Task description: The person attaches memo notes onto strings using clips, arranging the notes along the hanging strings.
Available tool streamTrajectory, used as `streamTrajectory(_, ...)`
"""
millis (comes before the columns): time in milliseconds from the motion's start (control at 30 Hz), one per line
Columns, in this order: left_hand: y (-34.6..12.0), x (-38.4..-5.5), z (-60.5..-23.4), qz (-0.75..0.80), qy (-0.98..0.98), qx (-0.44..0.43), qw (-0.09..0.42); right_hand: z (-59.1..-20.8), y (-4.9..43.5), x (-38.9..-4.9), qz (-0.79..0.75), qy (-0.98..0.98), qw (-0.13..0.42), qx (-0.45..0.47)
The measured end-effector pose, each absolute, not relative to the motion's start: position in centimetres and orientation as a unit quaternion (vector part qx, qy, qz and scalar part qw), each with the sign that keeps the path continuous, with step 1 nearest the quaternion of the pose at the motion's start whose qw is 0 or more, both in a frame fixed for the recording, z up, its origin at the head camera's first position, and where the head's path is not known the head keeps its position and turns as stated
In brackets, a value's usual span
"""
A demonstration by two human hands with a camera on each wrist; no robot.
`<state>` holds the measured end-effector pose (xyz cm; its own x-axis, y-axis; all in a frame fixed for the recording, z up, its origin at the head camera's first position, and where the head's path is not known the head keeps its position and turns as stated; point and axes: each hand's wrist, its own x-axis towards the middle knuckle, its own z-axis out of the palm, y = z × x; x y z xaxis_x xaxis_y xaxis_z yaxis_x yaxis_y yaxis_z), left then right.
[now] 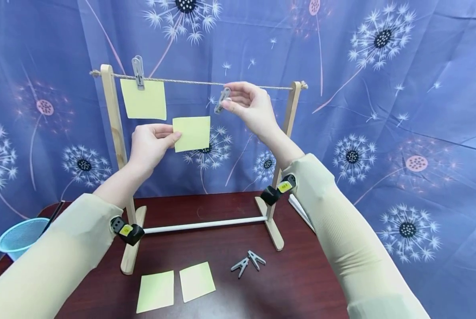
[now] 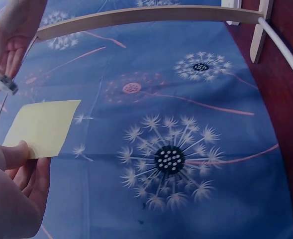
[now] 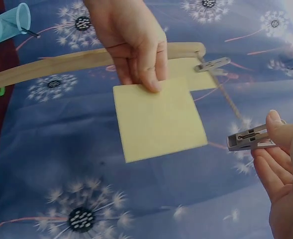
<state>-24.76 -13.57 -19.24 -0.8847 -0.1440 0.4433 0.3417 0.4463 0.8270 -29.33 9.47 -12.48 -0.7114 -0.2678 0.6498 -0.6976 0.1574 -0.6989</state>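
Note:
My left hand [image 1: 152, 144] pinches a yellow sticky note [image 1: 194, 134] by its left edge, thumb in front, below the rope [image 1: 190, 81]. To the right and higher, my right hand [image 1: 253, 104] holds a grey clothespin [image 3: 248, 138] between thumb and fingers, close to the rope. In the right wrist view its jaws point toward the note side. A second yellow note [image 1: 144, 102] hangs near the left post, held to the rope by another grey clothespin [image 1: 138, 73].
The rope runs between two wooden posts [image 1: 116, 119], joined low by a white rod [image 1: 206, 225]. On the dark red table lie two yellow notes [image 1: 156, 290] and two grey clothespins [image 1: 241, 266]. A blue mesh basket [image 1: 20, 239] stands left; a patterned curtain [image 1: 381, 133] hangs behind.

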Motion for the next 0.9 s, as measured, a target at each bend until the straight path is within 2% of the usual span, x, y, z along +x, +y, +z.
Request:
streamTrajectory(200,-13.7,-25.2,-17.6,-0.532,-0.816,-0.067,0.217,-9.9,7.8,-29.1,0.558,-0.727,0.202,0.345)
streamTrajectory(333,-13.9,-25.6,-16.7,-0.54,-0.807,-0.072,0.229,-8.8,6.6,-29.1,0.547,-0.728,0.216,0.354)
streamTrajectory(900,-14.4,-26.7,-14.1,-0.556,-0.786,-0.07,0.261,-5.4,3.2,-30.4,0.494,-0.785,0.211,0.308)
